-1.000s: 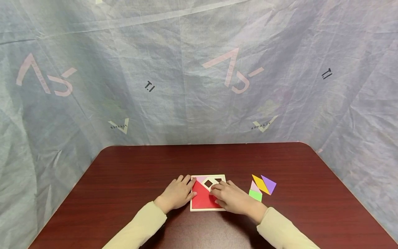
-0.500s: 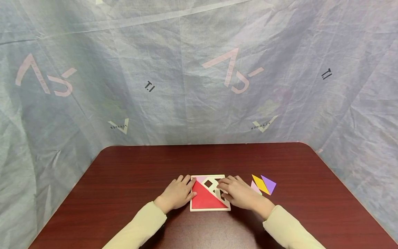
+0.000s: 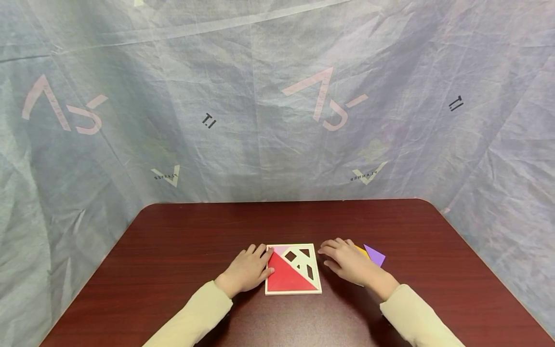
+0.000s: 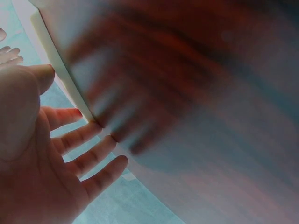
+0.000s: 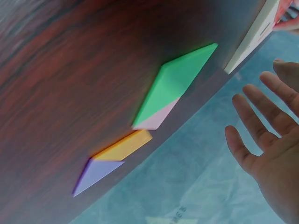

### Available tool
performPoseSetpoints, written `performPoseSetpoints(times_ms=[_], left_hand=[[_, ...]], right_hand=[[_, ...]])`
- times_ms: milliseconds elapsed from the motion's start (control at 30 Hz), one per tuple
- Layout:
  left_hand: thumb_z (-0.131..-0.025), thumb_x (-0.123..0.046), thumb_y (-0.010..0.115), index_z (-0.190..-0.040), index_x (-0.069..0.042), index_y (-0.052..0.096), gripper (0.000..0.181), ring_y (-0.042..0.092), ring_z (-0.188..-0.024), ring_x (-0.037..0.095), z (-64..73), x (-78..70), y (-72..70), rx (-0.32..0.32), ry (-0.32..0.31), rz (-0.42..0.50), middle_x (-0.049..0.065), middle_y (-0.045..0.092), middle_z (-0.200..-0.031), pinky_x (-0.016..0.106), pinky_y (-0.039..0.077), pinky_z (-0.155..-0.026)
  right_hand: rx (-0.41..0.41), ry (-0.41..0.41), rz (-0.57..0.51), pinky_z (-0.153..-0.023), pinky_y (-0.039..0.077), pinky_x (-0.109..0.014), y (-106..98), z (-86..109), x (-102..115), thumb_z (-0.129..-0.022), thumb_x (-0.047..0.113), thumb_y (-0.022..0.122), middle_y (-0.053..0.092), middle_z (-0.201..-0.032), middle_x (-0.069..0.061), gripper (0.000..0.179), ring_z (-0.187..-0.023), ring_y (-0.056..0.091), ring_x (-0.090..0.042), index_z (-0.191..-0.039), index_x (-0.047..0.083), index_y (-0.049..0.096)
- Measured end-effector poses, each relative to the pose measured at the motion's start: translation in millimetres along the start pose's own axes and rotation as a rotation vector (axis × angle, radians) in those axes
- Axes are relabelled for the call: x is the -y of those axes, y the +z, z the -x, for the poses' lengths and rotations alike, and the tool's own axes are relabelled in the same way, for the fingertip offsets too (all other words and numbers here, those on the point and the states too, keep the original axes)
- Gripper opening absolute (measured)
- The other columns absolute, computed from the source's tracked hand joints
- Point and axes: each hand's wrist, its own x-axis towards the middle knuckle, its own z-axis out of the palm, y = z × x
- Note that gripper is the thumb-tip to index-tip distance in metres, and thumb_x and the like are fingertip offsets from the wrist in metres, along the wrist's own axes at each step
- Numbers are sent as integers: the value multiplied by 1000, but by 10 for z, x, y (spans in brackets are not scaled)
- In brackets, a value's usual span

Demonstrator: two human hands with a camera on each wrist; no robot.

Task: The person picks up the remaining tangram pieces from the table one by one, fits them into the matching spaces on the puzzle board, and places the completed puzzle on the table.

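A square tangram board (image 3: 303, 262) lies on the table, with a large red triangle (image 3: 284, 279) and a pink piece (image 3: 280, 249) set in it. Dark cut-outs show in its right half. My left hand (image 3: 246, 271) rests on the board's left edge, fingers nearly straight. Right of the board hovers my right hand (image 3: 349, 262), holding nothing, its fingers spread loosely in the right wrist view. Beyond that hand lie loose tangram pieces: a green piece (image 5: 175, 84), a smaller pink piece (image 5: 159, 116), a yellow parallelogram (image 5: 122, 146) and a purple triangle (image 5: 96, 175).
The dark red wooden table (image 3: 208, 226) has rounded far corners. A grey printed fabric curtain (image 3: 260, 144) hangs behind it and along both sides.
My right hand has moved right, off the board to beside it, and now covers most of the loose pieces in the head view. The left hand has stayed put.
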Motion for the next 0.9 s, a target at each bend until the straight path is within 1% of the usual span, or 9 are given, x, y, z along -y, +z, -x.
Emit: performPoseSetpoints(times_ms=[200, 367, 567, 900], left_hand=[[-91, -43, 47, -132, -11, 47, 52, 47, -112, 28, -1, 4, 5, 6, -1, 9, 10, 47, -128, 43, 43, -89], [-91, -43, 47, -132, -11, 47, 52, 47, -111, 28, -4, 7, 6, 1, 2, 11, 10, 47, -128, 43, 44, -88], [-91, -43, 46, -132, -11, 47, 52, 47, -112, 28, -6, 12, 18, 0, 4, 2, 10, 47, -128, 42, 44, -88], [-92, -43, 46, -132, -11, 47, 52, 47, -111, 28, 2, 14, 9, 5, 6, -1, 10, 47, -128, 42, 44, -88]], right_hand=[[5, 49, -15, -75, 42, -40, -58, 73, -104, -79, 12, 69, 63, -107, -5, 24, -96, 57, -23, -102, 10, 66], [20, 93, 0, -74, 41, -40, -89, 132, -192, -78, 11, 70, 62, -106, -3, 25, -95, 57, -22, -102, 10, 66], [-1, 126, 7, -73, 40, -39, -100, 193, -305, -76, 12, 71, 63, -103, -2, 25, -93, 57, -21, -100, 11, 67], [26, 188, 18, -71, 40, -40, -98, 315, -462, -77, 10, 69, 63, -103, -3, 24, -92, 57, -23, -101, 10, 66]])
